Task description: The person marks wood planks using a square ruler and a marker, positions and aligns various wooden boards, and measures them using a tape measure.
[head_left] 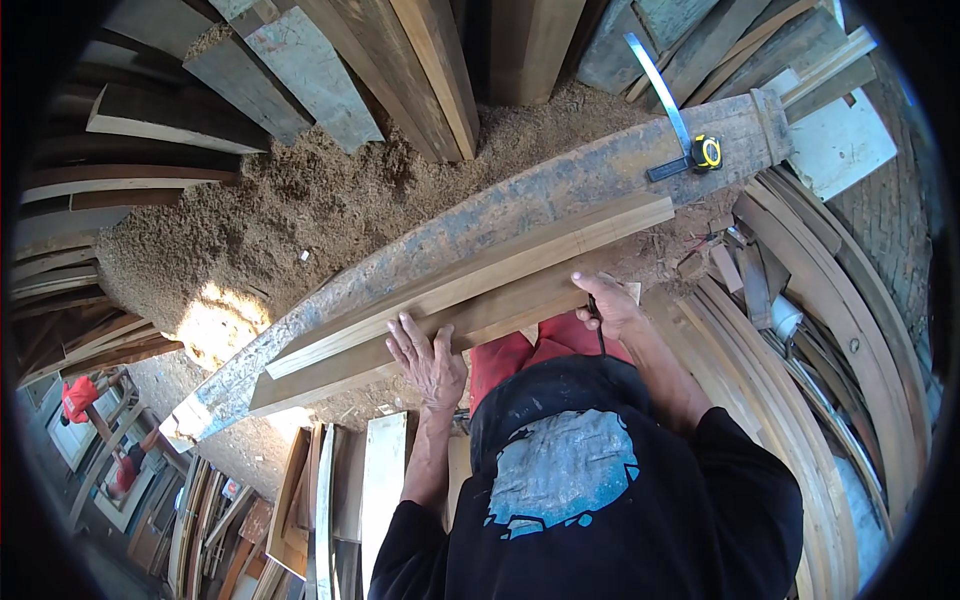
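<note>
Two long squared wooden boards lie side by side at a slant in front of me, a farther board (540, 240) and a nearer board (515, 309). My left hand (432, 368) rests on the nearer board, its fingers stretched out and its tips close to the seam between the two. At the right end of the nearer board, my right hand (612, 308) is closed around a thin dark stick (601, 341), perhaps a pencil. One fingertip of that hand touches the board's end. Part of the stick is hidden by the fingers.
Under the boards runs a long worn plank bench (480, 215). On its right end lie a try square (669, 170) and a yellow-black tape measure (706, 152). Sawdust (330, 205) is heaped beyond. Curved timbers (850, 330) are stacked right. Another person in red (80, 398) is far left.
</note>
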Motion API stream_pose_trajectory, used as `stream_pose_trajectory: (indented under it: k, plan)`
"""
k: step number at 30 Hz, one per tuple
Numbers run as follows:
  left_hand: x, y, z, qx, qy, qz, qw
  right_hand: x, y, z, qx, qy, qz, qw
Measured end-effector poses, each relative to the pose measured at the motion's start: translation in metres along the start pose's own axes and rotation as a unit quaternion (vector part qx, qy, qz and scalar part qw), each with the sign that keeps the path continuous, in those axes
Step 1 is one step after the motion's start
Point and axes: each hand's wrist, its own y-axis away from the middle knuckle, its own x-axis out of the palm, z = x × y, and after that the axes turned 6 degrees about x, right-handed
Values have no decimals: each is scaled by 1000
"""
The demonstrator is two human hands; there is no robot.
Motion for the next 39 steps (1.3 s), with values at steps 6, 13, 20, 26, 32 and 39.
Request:
stream_pose_trajectory:
  k: [6,13,20,26,32,39]
  plan:
    - [-16,22,-8,-86,23,51,995,-1,-5,3,37,30,51,998]
    - [-22,133,118,-578,133,-261,762,3,-8,-8,12,33,15,999]
    - [-20,89,160,-567,621,-402,363,-7,-11,-10,31,48,7,998]
    - [-2,95,176,-547,647,-437,300,-3,-13,-9,-20,49,-33,998]
    - [1,77,161,-556,661,-412,289,-19,-9,4,-55,68,-54,995]
    - [5,64,125,-557,678,-391,278,-55,-12,-4,-98,6,-109,989]
